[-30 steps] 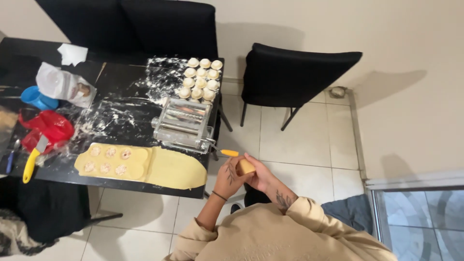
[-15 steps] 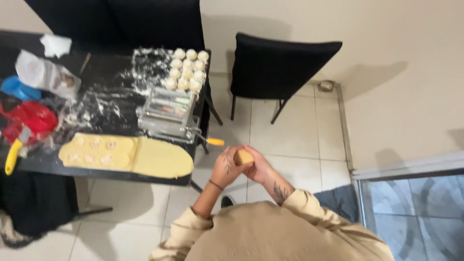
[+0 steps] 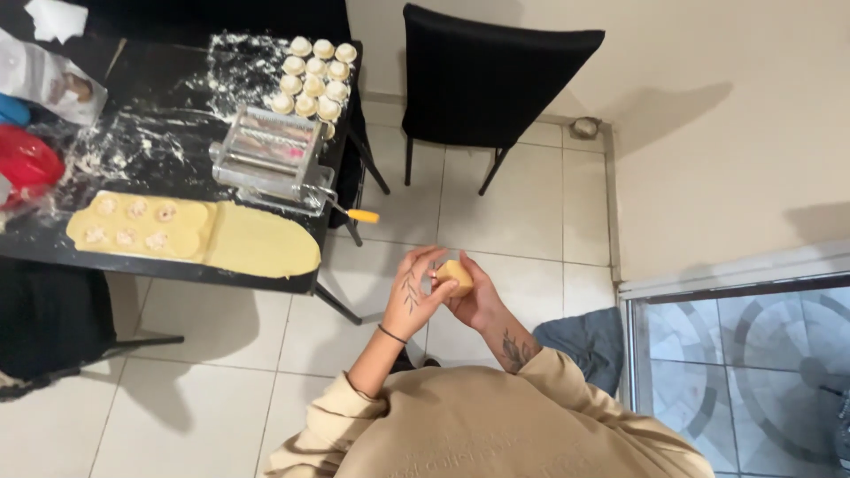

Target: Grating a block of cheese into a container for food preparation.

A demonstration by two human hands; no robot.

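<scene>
low in the middle of the frame, the left hand (image 3: 414, 296) and right hand (image 3: 478, 299) cup a small lump of dough (image 3: 454, 275) with fingers curled loosely around it, best pressed evenly, clear of the bench (image 3: 168, 133) at upper left.

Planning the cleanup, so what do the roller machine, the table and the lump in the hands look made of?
Machine: shiny metal, going by its silvery reflections. Table: glossy black top, perhaps glass or lacquer; it shines between the flour smears. Lump: soft pale-yellow dough, matte, pressed between left hand and right hand.
</scene>
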